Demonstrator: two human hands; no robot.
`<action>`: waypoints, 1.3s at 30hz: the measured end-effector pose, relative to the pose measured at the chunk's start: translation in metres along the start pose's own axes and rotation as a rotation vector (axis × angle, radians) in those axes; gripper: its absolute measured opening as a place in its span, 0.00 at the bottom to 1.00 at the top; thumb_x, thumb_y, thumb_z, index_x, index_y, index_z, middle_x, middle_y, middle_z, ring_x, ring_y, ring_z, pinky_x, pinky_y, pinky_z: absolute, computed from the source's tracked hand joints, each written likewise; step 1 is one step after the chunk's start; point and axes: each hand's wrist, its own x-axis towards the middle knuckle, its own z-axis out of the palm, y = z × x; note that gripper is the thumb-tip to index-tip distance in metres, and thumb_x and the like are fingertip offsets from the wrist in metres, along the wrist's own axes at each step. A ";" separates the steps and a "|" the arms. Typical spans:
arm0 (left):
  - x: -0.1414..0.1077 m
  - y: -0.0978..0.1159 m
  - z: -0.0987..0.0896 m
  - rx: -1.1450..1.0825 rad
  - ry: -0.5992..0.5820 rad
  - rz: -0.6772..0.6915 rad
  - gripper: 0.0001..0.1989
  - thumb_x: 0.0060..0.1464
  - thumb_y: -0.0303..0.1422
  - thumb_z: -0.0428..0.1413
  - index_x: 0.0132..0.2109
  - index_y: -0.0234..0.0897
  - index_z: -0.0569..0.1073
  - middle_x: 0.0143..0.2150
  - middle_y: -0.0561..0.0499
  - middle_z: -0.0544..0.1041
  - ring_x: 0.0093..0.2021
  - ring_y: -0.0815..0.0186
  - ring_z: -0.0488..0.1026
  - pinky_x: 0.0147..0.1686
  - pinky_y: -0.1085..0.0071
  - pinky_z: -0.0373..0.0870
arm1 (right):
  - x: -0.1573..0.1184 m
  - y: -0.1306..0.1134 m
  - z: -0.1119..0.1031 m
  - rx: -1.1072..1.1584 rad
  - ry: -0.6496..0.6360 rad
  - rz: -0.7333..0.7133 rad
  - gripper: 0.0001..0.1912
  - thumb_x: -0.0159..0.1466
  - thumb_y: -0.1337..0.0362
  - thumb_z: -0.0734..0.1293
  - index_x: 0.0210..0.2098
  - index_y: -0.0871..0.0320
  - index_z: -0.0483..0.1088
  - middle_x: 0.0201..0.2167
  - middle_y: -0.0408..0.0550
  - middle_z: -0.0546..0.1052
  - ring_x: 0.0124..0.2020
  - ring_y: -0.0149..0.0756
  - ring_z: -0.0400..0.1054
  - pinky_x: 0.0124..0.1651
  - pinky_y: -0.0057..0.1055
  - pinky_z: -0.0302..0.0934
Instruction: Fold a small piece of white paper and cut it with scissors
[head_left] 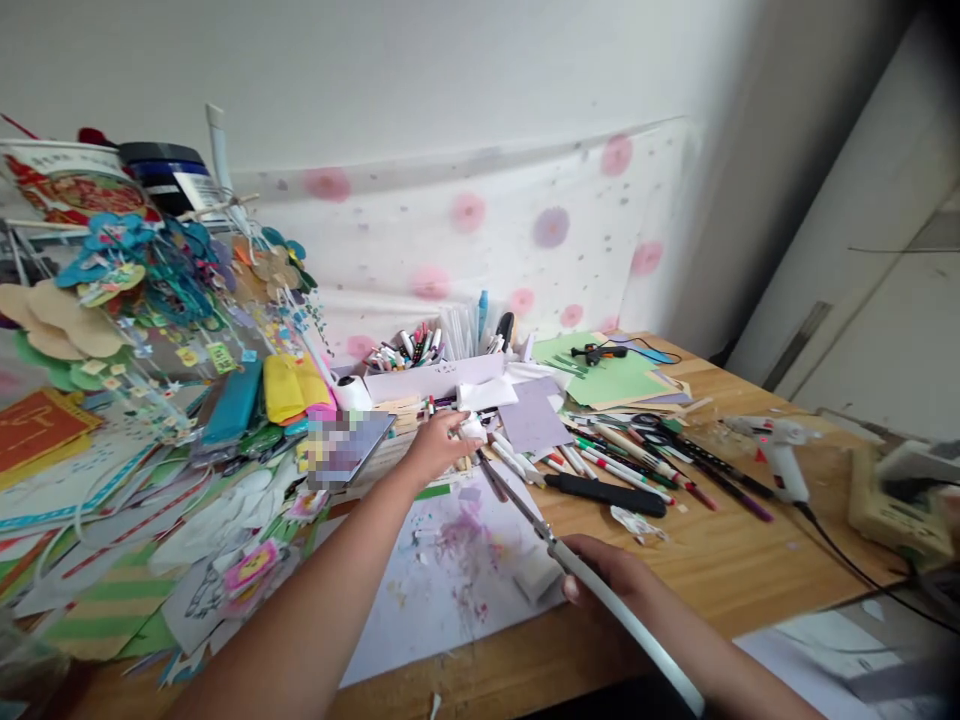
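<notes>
Across the cluttered desk [750, 560] the left hand [435, 448] reaches out and pinches a small white piece [472, 428] between thumb and fingertips, just in front of the white pen box [435, 378]. Nearer the body, the right hand [607, 575] is wrapped around long scissors [525, 510] — blades nearly shut, tips pointing at that piece. On the stained white sheet [442, 570] lie only scraps and smears — judging by this, the cutting looks partly done, the white piece not yet trimmed.

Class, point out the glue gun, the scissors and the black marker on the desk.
glue gun [782, 455], head view, on its white body.
scissors [525, 512], head view, on the blades.
black marker [604, 494], head view, mid-barrel.
</notes>
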 end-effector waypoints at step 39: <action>-0.084 0.003 -0.015 -0.436 0.086 -0.180 0.10 0.42 0.35 0.65 0.25 0.34 0.73 0.25 0.52 0.73 0.29 0.68 0.69 0.35 0.70 0.70 | 0.128 -0.048 0.045 0.244 0.093 -0.113 0.26 0.52 0.51 0.72 0.42 0.55 0.59 0.22 0.35 0.65 0.17 0.24 0.57 0.18 0.23 0.54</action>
